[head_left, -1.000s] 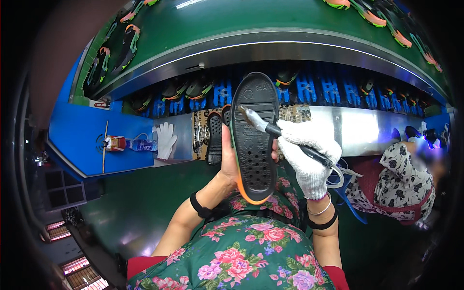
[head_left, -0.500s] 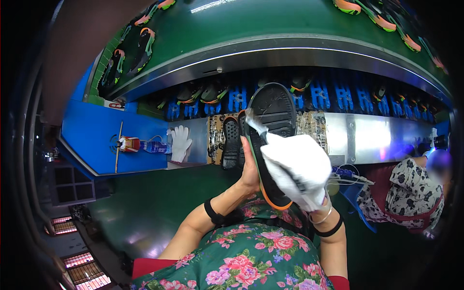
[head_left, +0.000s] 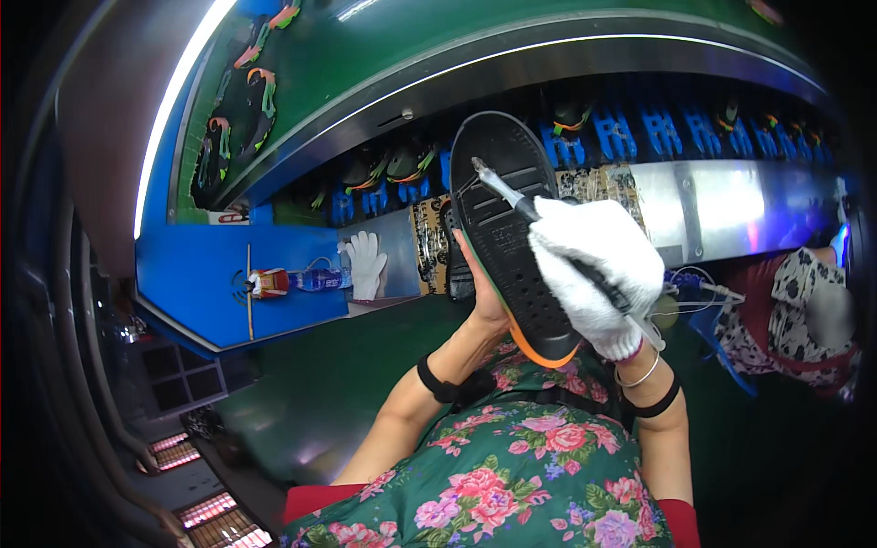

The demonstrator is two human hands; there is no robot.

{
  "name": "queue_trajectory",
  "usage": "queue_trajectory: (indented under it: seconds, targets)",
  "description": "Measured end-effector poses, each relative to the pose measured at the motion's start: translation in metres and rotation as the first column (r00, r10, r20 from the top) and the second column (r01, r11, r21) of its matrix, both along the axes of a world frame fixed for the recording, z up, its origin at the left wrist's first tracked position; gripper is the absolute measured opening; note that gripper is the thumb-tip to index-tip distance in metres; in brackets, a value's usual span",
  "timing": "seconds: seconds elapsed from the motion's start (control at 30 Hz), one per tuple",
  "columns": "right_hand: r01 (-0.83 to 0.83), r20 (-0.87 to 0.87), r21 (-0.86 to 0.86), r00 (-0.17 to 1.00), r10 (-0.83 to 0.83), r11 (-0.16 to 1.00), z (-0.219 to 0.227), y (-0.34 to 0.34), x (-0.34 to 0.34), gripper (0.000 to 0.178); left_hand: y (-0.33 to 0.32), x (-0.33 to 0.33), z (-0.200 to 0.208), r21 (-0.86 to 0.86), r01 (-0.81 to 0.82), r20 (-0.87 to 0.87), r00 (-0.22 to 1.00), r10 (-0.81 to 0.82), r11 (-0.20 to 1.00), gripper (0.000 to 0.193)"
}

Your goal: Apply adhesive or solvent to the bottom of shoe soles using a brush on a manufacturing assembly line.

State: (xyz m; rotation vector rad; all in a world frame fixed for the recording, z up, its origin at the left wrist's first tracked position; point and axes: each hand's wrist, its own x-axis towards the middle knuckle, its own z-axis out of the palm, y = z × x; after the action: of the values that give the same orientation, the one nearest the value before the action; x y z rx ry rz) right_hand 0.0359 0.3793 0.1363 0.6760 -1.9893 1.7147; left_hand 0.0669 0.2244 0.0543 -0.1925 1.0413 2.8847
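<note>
The black sole (head_left: 507, 242) is in the air before the metal counter (head_left: 703, 201), and our bare left hand (head_left: 486, 300) holds it, thumb along its left edge, other fingers hidden behind. Our gloved right hand (head_left: 605, 265) has its fingers closed around a brush-like tool (head_left: 501, 189), tip over the sole's far part; farther left, a white glove (head_left: 366, 265) lies flat on the counter.

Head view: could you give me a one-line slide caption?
Bare left hand holds a black, orange-edged sole while the gloved right hand holds a brush over its far end.
</note>
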Motion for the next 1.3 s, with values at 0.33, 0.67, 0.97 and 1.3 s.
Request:
queue_trajectory:
  seconds: [0.33, 0.67, 0.97, 1.3]
  targets:
    - [-0.1, -0.116, 0.057, 0.988, 0.106, 0.993, -0.013, 0.004, 0.01, 0.04, -0.02, 0.001, -0.048, 0.295, 0.237, -0.106, 0.971, -0.214, 0.926, 0.095]
    - [-0.154, -0.083, 0.14, 0.983, 0.167, 0.978, -0.013, 0.014, 0.005, 0.031, -0.028, -0.005, -0.039, 0.287, 0.211, -0.006, 0.976, -0.218, 0.934, 0.108]
    - [-0.154, -0.085, 0.102, 0.983, 0.163, 0.983, -0.021, 0.018, 0.006, 0.03, -0.016, -0.017, -0.005, -0.006, 0.106, 0.163, 0.981, -0.103, 0.994, 0.119]
    - [-0.228, 0.068, 0.053, 0.972, 0.225, 0.972, -0.025, 0.028, 0.015, 0.026, -0.029, -0.027, -0.008, 0.261, 0.342, -0.043, 0.938, -0.343, 0.903, 0.116]
